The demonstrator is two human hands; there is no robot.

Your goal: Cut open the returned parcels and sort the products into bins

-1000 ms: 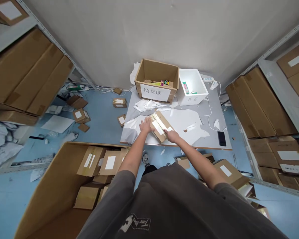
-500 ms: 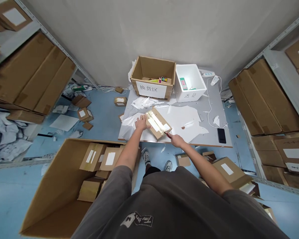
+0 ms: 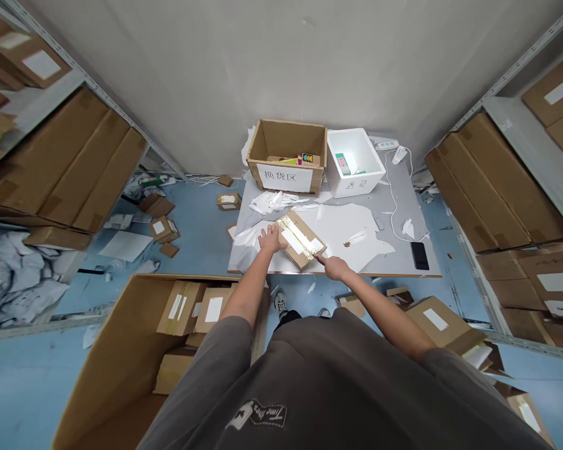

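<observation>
A flat cardboard box (image 3: 302,240) with shiny yellowish tape and white labels lies at an angle near the table's front edge. My left hand (image 3: 271,239) grips its left side, thumb towards the top face. My right hand (image 3: 336,268) is closed round a small dark reddish knife (image 3: 319,257), most of which the fingers hide. The knife's tip meets the taped near-right end of the box. Under and beside the box is a sheet of white wrapping (image 3: 351,219).
Behind stand an open carton (image 3: 286,179) with a paper sign and a white foam box (image 3: 356,186). A phone (image 3: 419,255) and a power strip (image 3: 387,145) lie at the right. A large carton (image 3: 107,350) of parcels is at my left; shelves flank both sides.
The view has shifted slightly. Both hands stay at the box, with the knife still against its near-right end; the box has hardly moved on the table.
</observation>
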